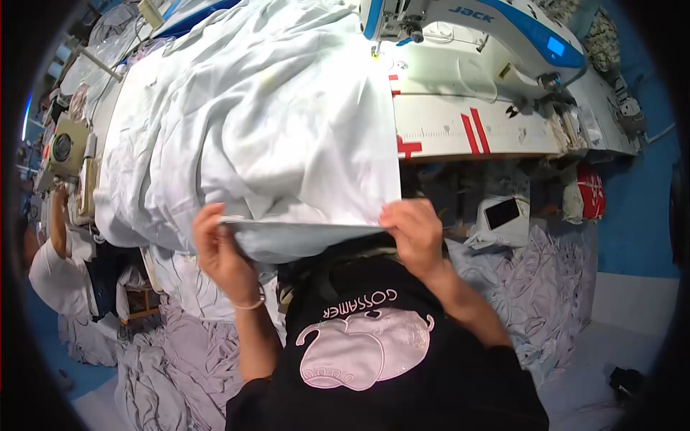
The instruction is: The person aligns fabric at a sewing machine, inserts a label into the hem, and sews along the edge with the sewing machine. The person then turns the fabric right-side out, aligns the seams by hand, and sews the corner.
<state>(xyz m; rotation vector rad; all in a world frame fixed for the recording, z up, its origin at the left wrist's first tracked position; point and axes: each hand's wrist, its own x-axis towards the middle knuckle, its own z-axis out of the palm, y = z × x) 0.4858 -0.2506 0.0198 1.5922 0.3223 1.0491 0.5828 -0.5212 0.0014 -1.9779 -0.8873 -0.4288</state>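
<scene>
A large sheet of white fabric lies in loose folds over the sewing table and hangs past its front edge. My left hand pinches the near edge of the cloth. At the fabric's near right corner, my right hand grips the same edge between thumb and fingers. The edge is stretched fairly straight between both hands, in front of my body. Beyond the cloth's far right side stands a white and blue sewing machine, its needle area right by the fabric.
Red tape strips mark the white tabletop. Below its edge, a phone lies on a white surface. Heaps of pale cloth cover the floor on both sides. Another person sits at a machine to the left.
</scene>
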